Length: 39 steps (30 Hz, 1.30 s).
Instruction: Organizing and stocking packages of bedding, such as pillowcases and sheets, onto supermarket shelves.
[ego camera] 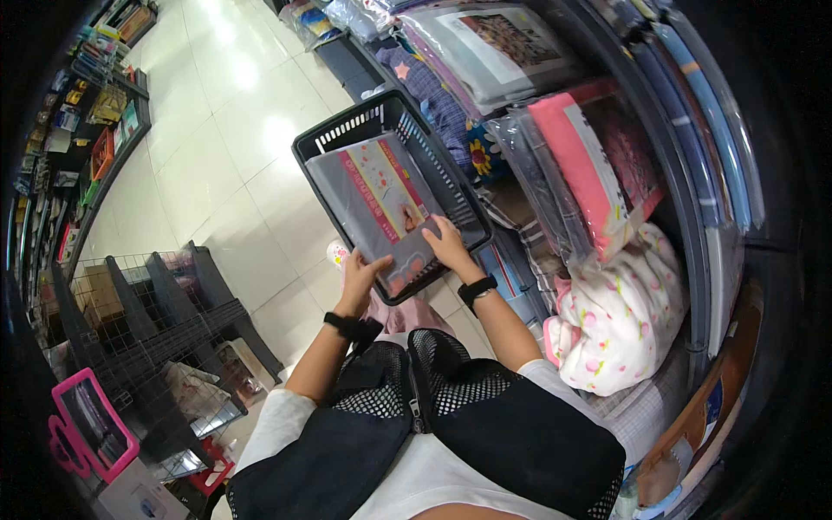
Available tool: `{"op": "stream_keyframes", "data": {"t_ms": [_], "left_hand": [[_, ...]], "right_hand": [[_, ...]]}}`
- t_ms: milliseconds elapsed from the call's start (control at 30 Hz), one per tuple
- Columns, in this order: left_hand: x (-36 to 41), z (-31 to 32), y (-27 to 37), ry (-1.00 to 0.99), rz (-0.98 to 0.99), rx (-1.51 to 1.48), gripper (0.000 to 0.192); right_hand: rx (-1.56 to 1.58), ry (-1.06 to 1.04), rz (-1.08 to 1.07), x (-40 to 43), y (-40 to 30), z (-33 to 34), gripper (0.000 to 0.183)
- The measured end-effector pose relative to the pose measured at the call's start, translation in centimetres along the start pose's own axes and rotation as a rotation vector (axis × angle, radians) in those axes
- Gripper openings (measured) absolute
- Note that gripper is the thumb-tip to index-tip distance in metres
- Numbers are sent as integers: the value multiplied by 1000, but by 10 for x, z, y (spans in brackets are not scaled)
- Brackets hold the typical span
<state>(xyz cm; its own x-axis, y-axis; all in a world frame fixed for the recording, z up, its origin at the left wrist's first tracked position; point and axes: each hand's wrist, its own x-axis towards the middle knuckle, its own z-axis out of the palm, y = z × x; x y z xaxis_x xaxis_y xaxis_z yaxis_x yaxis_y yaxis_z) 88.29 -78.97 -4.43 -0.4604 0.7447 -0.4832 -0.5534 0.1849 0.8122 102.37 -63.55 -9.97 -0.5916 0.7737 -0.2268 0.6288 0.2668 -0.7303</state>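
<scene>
A flat grey plastic-wrapped package [368, 227] with a red and yellow printed label lies within the rim of a black plastic shopping basket [390, 97]. My left hand [359, 276] grips the near left side of the package, its thumb on top and the other fingers mostly hidden. On the near right side, my right hand [448, 246] holds the same package, thumb over the upper face close to the label. The basket is below the package, and whether it rests on something is hidden. Red heart-like shapes show at the package's near end.
Shelves to the right hold wrapped bedding [500, 52], a pink textile pack [575, 169] and a white patterned blanket bundle [617, 318]. A wire rack [149, 338] and a pink-framed mirror [96, 422] stand at left. Pale floor tiles [221, 169] run along the aisle.
</scene>
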Motion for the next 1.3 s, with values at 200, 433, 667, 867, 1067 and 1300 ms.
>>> {"op": "stream_keyframes", "data": {"t_ms": [200,433,667,867,1067,1300], "left_hand": [[76,6,-16,73,-141,-5,32],[117,-7,-54,171,-268,-13,34],[115,-7,-70,146,-305,370,38],[100,-4,-68,51,-197,774,52],[103,-24,-60,-78,-529,388,57],[86,-7,-19,-65,-188,326,39]], "right_hand": [[29,-33,134,25,0,50,54],[10,-102,160,55,24,83,60],[-74,-173,218,67,33,103,70],[-260,-159,192,66,27,112,82],[-335,-305,193,75,21,83,80],[182,264,-250,7,-70,-48,25]]}}
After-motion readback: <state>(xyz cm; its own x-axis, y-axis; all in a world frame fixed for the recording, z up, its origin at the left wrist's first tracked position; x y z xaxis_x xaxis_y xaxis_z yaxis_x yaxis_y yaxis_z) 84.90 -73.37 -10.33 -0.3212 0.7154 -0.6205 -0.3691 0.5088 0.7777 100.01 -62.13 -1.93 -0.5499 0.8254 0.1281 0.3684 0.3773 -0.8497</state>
